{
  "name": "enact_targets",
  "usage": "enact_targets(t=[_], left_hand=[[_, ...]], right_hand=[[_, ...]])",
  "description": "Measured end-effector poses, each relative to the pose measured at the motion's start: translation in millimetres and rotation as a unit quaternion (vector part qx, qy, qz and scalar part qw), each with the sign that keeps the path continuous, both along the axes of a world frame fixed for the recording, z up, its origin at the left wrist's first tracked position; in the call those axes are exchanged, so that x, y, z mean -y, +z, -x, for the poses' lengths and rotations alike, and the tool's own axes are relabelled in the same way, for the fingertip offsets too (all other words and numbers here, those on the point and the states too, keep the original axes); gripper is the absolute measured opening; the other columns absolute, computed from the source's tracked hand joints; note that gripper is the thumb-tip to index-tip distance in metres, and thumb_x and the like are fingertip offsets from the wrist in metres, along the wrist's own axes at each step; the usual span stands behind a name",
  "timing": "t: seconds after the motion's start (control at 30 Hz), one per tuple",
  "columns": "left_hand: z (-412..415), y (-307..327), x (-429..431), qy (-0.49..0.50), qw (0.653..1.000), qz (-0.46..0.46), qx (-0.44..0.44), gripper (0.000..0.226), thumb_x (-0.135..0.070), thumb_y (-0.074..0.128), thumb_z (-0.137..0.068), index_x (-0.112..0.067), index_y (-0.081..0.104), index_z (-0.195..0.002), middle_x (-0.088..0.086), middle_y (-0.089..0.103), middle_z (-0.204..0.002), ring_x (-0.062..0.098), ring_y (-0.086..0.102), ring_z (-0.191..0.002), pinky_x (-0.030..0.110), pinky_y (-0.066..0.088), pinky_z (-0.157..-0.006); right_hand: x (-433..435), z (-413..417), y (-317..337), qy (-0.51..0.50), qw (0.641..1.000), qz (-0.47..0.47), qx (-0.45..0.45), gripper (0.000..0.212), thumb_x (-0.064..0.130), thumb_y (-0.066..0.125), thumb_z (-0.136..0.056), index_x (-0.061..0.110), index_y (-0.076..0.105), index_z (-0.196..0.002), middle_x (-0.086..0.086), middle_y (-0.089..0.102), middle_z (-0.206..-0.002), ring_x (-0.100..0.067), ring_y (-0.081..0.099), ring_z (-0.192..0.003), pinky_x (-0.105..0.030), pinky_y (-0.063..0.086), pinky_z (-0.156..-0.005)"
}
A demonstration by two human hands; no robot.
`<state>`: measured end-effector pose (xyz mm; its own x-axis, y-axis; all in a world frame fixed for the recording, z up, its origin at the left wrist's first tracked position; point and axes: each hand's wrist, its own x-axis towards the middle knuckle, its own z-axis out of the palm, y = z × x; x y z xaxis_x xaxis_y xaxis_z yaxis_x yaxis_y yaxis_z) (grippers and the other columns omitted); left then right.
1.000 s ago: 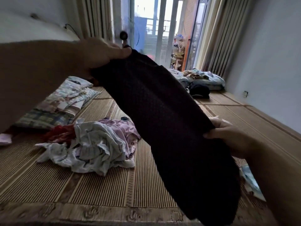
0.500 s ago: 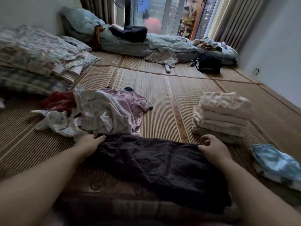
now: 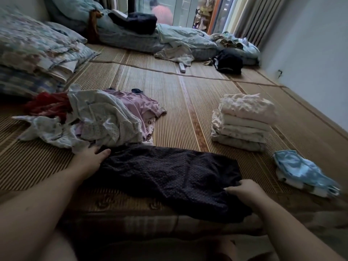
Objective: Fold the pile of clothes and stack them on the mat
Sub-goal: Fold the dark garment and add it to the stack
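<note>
A dark dotted garment (image 3: 169,174) lies spread on the woven mat (image 3: 175,102) right in front of me. My left hand (image 3: 90,159) grips its far left corner, thumb on top of the cloth. My right hand (image 3: 244,191) pinches its near right edge. An unfolded pile of clothes (image 3: 90,117), white, pink and red, lies just beyond my left hand. A stack of folded pale clothes (image 3: 243,121) stands on the mat to the right.
Light blue folded pieces (image 3: 303,172) lie at the near right. Folded quilts (image 3: 35,53) are piled at the left. Bedding (image 3: 169,38) and a dark bag (image 3: 228,62) lie at the far end by the window. A wall runs along the right.
The dark garment came down from the air onto the mat. My right hand has since slid toward me along its right edge. The view tilted down.
</note>
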<state>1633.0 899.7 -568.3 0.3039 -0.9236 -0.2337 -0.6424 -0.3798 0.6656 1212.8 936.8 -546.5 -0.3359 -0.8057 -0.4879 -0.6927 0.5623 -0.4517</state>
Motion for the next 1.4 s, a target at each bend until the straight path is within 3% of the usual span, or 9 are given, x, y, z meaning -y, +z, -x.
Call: enact_targets(t=[0.37,0.53,0.7,0.8,0.87,1.0,1.1,1.27,1.4], left_hand=[[42,5,-12,-0.004,0.995,0.031,-0.089,0.042,-0.036,0.062,-0.091,-0.008,0.06,-0.121,0.005,0.061,-0.105,0.018,0.053,-0.092,0.028,0.038,-0.079],[43,3,-8,-0.018,0.995,0.009,-0.097,0.046,-0.04,0.062,-0.089,-0.008,0.06,-0.123,0.011,0.065,-0.117,0.025,0.06,-0.105,0.03,0.042,-0.085],[43,4,-9,-0.011,0.994,0.006,-0.106,0.053,-0.041,0.06,-0.09,-0.007,0.055,-0.13,0.013,0.06,-0.127,0.028,0.055,-0.116,0.03,0.039,-0.089],[41,2,-9,0.001,0.993,0.007,-0.119,0.052,-0.043,0.061,-0.089,-0.009,0.056,-0.128,0.011,0.061,-0.124,0.024,0.057,-0.109,0.028,0.038,-0.083],[40,1,-8,0.006,0.992,0.006,-0.124,0.051,-0.043,0.062,-0.088,-0.009,0.058,-0.126,0.01,0.063,-0.12,0.022,0.057,-0.102,0.028,0.038,-0.079],[39,-1,-6,0.017,0.99,-0.002,-0.143,0.048,-0.045,0.063,-0.087,-0.011,0.061,-0.121,0.009,0.065,-0.109,0.022,0.06,-0.092,0.028,0.041,-0.072],[38,-2,-5,0.015,0.988,-0.009,-0.15,0.048,-0.046,0.063,-0.087,-0.011,0.061,-0.119,0.007,0.065,-0.106,0.023,0.061,-0.092,0.029,0.043,-0.07],[38,0,-6,0.014,0.989,-0.005,-0.144,0.049,-0.046,0.062,-0.087,-0.01,0.061,-0.121,0.008,0.065,-0.109,0.021,0.059,-0.093,0.029,0.041,-0.071],[40,2,-8,0.011,0.991,-0.001,-0.131,0.05,-0.045,0.06,-0.089,-0.009,0.059,-0.124,0.007,0.062,-0.111,0.019,0.055,-0.092,0.029,0.039,-0.069]], right_hand=[[23,19,73,-0.001,0.976,0.186,-0.109,0.038,0.013,0.065,-0.082,0.009,0.056,-0.119,-0.014,0.06,-0.111,-0.029,0.053,-0.093,-0.035,0.042,-0.076],[25,-46,94,0.12,0.944,0.264,-0.156,0.033,0.014,0.069,-0.078,0.014,0.062,-0.111,-0.011,0.066,-0.103,-0.03,0.06,-0.096,-0.026,0.036,-0.073],[14,-106,76,0.26,0.963,0.057,-0.053,0.061,0.037,0.071,-0.081,0.03,0.043,-0.134,-0.004,0.06,-0.12,-0.019,0.061,-0.101,-0.03,0.052,-0.085],[10,-117,54,0.328,0.938,-0.076,-0.081,0.095,0.05,0.066,-0.083,0.034,0.002,-0.152,-0.005,0.039,-0.149,-0.023,0.045,-0.129,-0.03,0.04,-0.104],[8,-113,45,0.311,0.946,-0.085,-0.01,0.104,0.056,0.068,-0.078,0.04,-0.006,-0.15,-0.004,0.036,-0.151,-0.022,0.043,-0.132,-0.031,0.037,-0.107],[12,-92,51,0.087,0.944,0.111,0.297,0.062,0.033,0.065,-0.087,0.039,0.036,-0.141,-0.008,0.069,-0.111,-0.019,0.069,-0.072,-0.032,0.056,-0.062],[14,-75,54,-0.022,0.935,0.225,0.273,0.03,0.015,0.058,-0.093,0.024,0.057,-0.121,-0.012,0.072,-0.098,-0.014,0.06,-0.053,-0.023,0.046,-0.043],[19,-84,29,0.155,0.972,0.175,-0.041,0.027,0.019,0.062,-0.089,0.019,0.068,-0.115,0.0,0.069,-0.112,-0.017,0.064,-0.104,-0.032,0.05,-0.092],[29,-126,22,0.216,0.942,0.221,0.129,0.045,0.005,0.054,-0.091,0.021,0.054,-0.134,0.0,0.053,-0.137,-0.015,0.046,-0.129,-0.028,0.034,-0.111]])
